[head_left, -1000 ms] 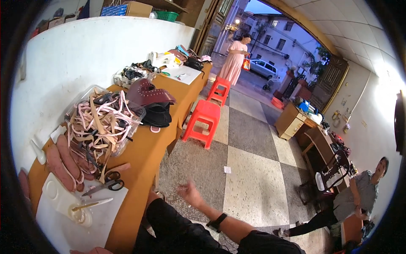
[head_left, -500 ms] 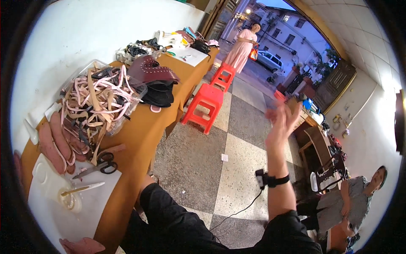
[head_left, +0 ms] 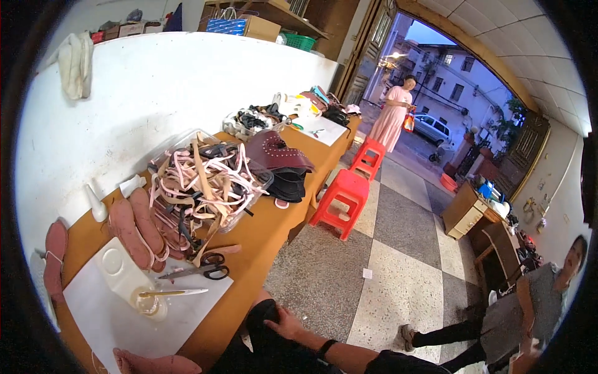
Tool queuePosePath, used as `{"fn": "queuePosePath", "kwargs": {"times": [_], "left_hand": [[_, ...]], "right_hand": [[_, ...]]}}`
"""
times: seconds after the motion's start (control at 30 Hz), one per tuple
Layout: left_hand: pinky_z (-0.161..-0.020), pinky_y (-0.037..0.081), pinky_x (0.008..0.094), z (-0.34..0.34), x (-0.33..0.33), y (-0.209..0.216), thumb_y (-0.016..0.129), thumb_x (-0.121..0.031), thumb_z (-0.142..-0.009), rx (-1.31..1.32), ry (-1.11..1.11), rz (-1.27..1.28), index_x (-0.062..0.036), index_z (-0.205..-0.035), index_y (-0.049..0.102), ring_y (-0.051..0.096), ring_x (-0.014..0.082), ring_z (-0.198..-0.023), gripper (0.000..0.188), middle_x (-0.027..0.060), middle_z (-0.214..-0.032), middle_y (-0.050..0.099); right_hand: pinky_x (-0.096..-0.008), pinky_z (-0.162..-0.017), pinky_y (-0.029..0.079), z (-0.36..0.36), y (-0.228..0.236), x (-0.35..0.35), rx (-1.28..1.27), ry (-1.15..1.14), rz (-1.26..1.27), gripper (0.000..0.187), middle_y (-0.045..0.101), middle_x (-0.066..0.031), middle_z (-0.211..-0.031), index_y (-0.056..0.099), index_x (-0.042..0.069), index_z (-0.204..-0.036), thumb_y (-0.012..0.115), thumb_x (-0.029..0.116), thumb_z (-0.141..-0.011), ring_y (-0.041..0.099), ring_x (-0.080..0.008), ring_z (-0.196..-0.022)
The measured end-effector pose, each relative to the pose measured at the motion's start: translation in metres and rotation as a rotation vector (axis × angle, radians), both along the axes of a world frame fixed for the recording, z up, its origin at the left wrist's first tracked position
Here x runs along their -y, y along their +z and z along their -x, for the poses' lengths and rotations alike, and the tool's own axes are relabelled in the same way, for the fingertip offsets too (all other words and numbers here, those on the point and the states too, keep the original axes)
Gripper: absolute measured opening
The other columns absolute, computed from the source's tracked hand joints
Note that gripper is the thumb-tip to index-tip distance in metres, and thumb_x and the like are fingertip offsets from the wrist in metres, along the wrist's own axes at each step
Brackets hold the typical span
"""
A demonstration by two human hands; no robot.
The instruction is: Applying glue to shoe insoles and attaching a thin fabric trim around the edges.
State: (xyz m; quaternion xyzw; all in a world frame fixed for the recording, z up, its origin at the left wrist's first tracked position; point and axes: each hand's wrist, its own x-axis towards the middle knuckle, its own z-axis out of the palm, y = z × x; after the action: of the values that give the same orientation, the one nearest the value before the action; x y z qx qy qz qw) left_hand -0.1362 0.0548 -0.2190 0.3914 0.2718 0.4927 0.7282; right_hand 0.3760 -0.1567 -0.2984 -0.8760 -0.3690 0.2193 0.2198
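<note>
black-handled scissors point(head_left: 202, 270) on table point(head_left: 260, 248), left of right hand point(head_left: 291, 325), half-open, cupping dark knee point(head_left: 259, 316); left hand unseen, can't tell.

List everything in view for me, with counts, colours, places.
Table: one, brown, left
Straps: many; pink, tan, black; on table
Insoles: several, dusty pink, near table end
Scissors: one, black handles, beside insoles
Bottle: one, white, behind insoles
Studded piece: one, maroon, beyond straps
Stools: two, red, beside table
People: two, pink and grey clothing, background and right
Car: one, pale, outside
Right hand: one, bare, on knee
</note>
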Motion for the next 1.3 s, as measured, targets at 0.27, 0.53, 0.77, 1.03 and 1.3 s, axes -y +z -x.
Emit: {"fn": "queuePosePath", "kwargs": {"times": [0.27,0.53,0.77,1.03,1.3], "left_hand": [[-0.125,0.024,0.0359,0.026,-0.008,-0.063,0.044,-0.039,-0.111,-0.206,0.269,0.008,-0.0037,-0.157,0.041,0.035,0.0224,-0.148,0.058,0.0098,-0.163,0.038],[-0.125,0.026,0.0376,0.052,-0.024,-0.103,0.046,-0.037,-0.111,-0.32,0.239,-0.122,-0.0026,-0.157,0.039,0.038,0.0222,-0.145,0.058,0.0133,-0.164,0.037],[-0.122,0.033,0.0468,0.05,-0.011,-0.105,0.048,-0.037,-0.11,-0.271,0.276,-0.369,-0.0048,-0.16,0.035,0.043,0.0306,-0.141,0.061,0.0192,-0.163,0.036],[-0.118,0.037,0.0433,0.033,-0.007,-0.05,0.052,-0.034,-0.109,-0.161,0.196,-0.086,0.0034,-0.153,0.044,0.048,0.0289,-0.138,0.058,0.0204,-0.152,0.05],[-0.117,0.042,0.0408,0.017,0.006,-0.036,0.058,-0.025,-0.107,-0.622,0.454,-0.222,0.002,-0.145,0.055,0.054,0.0265,-0.136,0.047,0.0148,-0.151,0.055]], "right_hand": [[-0.049,-0.115,0.043,-0.003,0.025,-0.009,-0.143,-0.023,0.049,0.096,0.051,-0.0297,-0.149,0.031,0.005,-0.16,0.057,0.069,-0.094,0.053,-0.0457,-0.136],[-0.0528,-0.114,0.044,0.0,0.033,-0.01,-0.128,-0.015,0.042,0.096,0.049,-0.0318,-0.15,0.022,0.007,-0.164,0.052,0.069,-0.097,0.051,-0.0484,-0.136],[-0.0492,-0.113,0.044,-0.004,0.022,-0.008,-0.165,-0.07,0.036,0.09,0.057,-0.0299,-0.143,0.033,0.006,-0.16,0.053,0.068,-0.097,0.056,-0.0456,-0.132],[-0.0491,-0.099,0.052,-0.116,-0.011,0.058,-0.01,-0.183,0.141,0.064,0.072,-0.0252,-0.121,0.062,0.004,-0.138,0.058,0.055,-0.1,0.068,-0.0403,-0.114],[-0.0506,-0.094,0.055,-0.271,0.122,0.238,0.314,-0.623,0.711,0.049,0.071,-0.0177,-0.125,0.072,0.007,-0.121,0.068,0.048,-0.093,0.066,-0.0406,-0.119]]}}
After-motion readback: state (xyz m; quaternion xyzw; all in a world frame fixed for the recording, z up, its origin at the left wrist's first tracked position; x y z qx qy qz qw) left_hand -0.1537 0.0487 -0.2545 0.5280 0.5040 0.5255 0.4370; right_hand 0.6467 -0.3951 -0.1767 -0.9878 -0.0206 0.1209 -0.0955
